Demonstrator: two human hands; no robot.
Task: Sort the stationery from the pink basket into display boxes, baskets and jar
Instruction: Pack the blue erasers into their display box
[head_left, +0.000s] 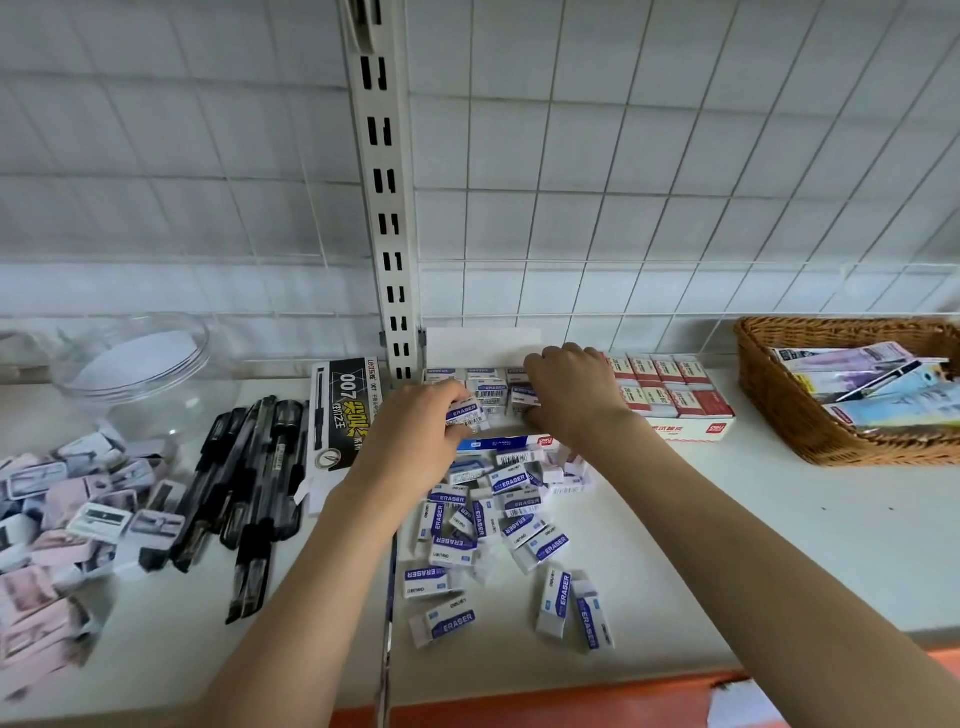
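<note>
While both hands work at the white-and-blue cardboard display box (498, 410) in mid-frame, the left hand (415, 441) pinches one blue-sleeved white eraser (464, 414); the right hand (569, 387) curls round another. Few rows filled; the loose eraser pile (498, 525) below remains.

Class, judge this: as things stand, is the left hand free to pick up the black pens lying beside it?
Probably not yet: the left hand already pinches an eraser. The black pens lie uncovered beside it.

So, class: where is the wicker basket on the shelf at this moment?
In the head view, the wicker basket sits at the far right of the white shelf, against the grid wall, just right of the red-and-white display box.
</note>
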